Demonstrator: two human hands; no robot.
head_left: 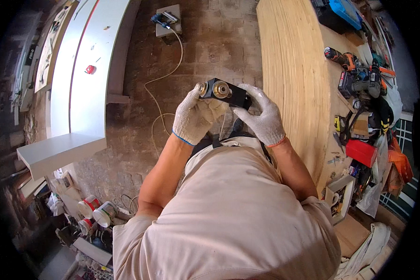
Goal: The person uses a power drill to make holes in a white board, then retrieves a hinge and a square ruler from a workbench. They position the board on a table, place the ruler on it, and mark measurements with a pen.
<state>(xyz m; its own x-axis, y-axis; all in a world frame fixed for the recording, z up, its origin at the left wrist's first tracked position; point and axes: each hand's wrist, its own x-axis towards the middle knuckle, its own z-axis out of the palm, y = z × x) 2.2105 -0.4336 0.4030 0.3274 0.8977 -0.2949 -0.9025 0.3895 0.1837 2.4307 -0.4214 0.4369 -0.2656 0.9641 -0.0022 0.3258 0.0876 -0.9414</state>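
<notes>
Between my two gloved hands, in front of my waist, is a black rectangular block (238,96) with round brass-coloured fittings (220,89) on it. My left hand (192,117) wraps round its left end from below, the thumb near a second brass piece. My right hand (266,117) closes on the right end, fingers along the far side and thumb on the near side. Both gloves are whitish knit, the left with a blue cuff and the right with an orange one. The gloves partly hide the block, and its exact kind cannot be made out.
A blue power tool (161,20) rests on a pale slab ahead, its cord (159,80) trailing over the brick floor. White panels (89,70) stand left, one holding a red tape measure (89,69). Stacked wooden sheets (291,79), cordless drills (340,58) and a red box (360,153) lie right.
</notes>
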